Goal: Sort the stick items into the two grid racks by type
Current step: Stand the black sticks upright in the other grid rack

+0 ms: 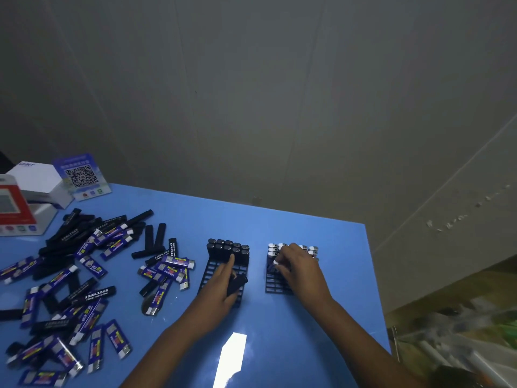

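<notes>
black stick (236,284) clamped in left hand (221,287); right hand (299,268) over right rack (275,285), grip unclear

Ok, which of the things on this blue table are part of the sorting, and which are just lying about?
Part of the job:
left rack with black sticks
right rack with white-capped sticks
loose pile of sticks
black stick in left hand
right hand

Lying about:
QR code sign
white box
red-and-white box
</notes>
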Demonstrator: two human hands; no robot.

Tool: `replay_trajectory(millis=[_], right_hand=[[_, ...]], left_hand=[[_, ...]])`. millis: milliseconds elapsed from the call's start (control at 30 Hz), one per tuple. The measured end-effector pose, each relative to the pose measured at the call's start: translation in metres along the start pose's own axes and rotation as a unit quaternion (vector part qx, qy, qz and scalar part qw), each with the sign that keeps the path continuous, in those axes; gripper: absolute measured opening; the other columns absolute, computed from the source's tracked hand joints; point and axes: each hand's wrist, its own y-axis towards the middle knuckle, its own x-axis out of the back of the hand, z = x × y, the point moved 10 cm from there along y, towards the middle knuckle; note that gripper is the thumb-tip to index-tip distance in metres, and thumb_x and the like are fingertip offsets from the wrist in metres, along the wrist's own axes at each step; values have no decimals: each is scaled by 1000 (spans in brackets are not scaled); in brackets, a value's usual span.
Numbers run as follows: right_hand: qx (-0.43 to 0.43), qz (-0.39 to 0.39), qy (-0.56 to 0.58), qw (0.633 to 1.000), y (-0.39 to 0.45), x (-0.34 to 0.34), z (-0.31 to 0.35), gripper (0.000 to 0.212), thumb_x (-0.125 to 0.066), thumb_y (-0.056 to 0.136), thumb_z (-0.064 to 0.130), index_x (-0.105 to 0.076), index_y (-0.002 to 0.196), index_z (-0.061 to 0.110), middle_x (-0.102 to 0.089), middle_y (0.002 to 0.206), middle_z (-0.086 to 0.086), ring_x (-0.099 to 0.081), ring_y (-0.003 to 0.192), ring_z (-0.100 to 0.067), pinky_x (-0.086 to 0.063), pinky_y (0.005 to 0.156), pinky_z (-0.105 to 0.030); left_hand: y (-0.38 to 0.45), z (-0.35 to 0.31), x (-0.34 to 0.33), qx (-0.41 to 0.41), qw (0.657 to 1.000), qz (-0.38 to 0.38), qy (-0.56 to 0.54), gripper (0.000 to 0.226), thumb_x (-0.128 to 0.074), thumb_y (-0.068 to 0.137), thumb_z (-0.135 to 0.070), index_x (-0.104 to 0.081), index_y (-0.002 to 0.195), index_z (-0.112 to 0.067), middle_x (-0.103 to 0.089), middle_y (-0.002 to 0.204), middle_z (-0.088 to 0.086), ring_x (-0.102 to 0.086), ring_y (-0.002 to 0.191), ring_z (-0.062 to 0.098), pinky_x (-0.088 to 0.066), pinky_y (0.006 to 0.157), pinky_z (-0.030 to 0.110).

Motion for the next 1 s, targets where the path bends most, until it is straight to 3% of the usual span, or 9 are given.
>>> replay_trajectory(millis=[167,300,433,567,733,867,1000], right_hand=[[39,19,-64,997,2,-6,9,3,-61,94,16,-59,94,15,-54,101,3,-52,90,-15,-47,67,-35],[51,33,-87,994,3,-9,11,3,-58,95,15,-60,94,15,-53,101,1,-53,93,-19,-45,66,-36],[34,59,-77,995,3,-3,7,14,-59,96,19,-69,107,20,-55,106,3,-53,101,-16,-49,76,-37],[25,94,-52,994,-5,1,7,28,-63,93,19,-66,120,26,-54,109,8,-51,103,-10,-49,84,-34],[-35,73,174,981,-18,15,18,20,-68,89,6,-72,101,21,-67,91,3,-58,76,0,-46,73,-15],[-46,136,319,937,-35,13,45,15,-71,89,8,-74,97,21,-73,89,-7,-62,79,-12,-56,80,-35],[-44,161,326,931,-50,6,56,14,-77,87,16,-74,101,16,-72,83,-7,-63,72,-12,-54,69,-28]], left_hand=[[0,0,1,3,1000,2,2,78,-48,101,-14,10,154,-23,-26,156,3,-34,139,21,-23,90,9],[-1,-4,3,-2,1000,0,5,79,-48,101,-14,8,154,-24,-27,155,5,-34,138,22,-24,90,11],[-3,-9,7,-9,1000,-10,10,79,-49,100,-11,6,154,-24,-29,152,9,-33,137,24,-23,88,10],[-6,-12,7,-10,1000,-11,16,79,-49,100,-12,9,154,-22,-27,155,8,-30,141,24,-21,88,10],[-11,-18,1,-25,999,-12,22,79,-50,100,-12,6,155,-22,-29,152,9,-32,138,23,-22,89,12],[-16,-25,-6,-41,999,-14,18,78,-51,99,-12,3,155,-21,-33,149,8,-40,131,22,-29,91,17],[-24,-29,-13,-49,999,-17,8,79,-51,98,-14,2,156,-23,-38,140,-2,-44,118,7,-37,95,20]])
